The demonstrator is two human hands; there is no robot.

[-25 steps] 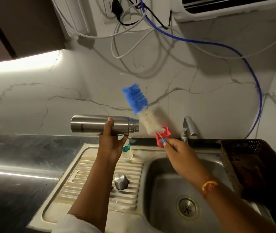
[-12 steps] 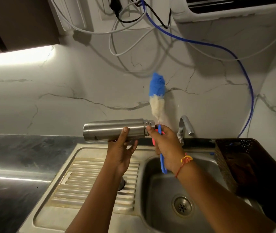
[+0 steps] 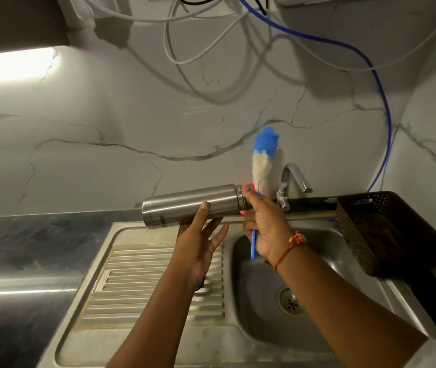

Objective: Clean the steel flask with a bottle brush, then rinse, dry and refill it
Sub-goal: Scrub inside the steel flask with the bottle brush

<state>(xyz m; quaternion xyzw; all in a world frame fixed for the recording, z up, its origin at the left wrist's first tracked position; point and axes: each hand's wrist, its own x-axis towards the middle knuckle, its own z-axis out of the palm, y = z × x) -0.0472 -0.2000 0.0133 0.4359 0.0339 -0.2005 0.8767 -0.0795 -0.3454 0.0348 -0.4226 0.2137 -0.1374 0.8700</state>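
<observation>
Over sink [image 3: 264, 301], flask [image 3: 193, 205] steeper, left hand [image 3: 198, 245] looser, brush [image 3: 263, 155] in right hand [image 3: 267, 229].

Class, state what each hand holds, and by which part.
Right hand grips the blue-and-white bottle brush by its blue handle, bristles up. Left hand props the horizontal steel flask at mid-body, thumb on it, fingers straight.

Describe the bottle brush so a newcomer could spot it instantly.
Find the steel sink and its chrome tap. Just left of the tap, the right hand holds the bottle brush upright beside the mouth of the flask. Only it has a fluffy head, blue above white.
</observation>
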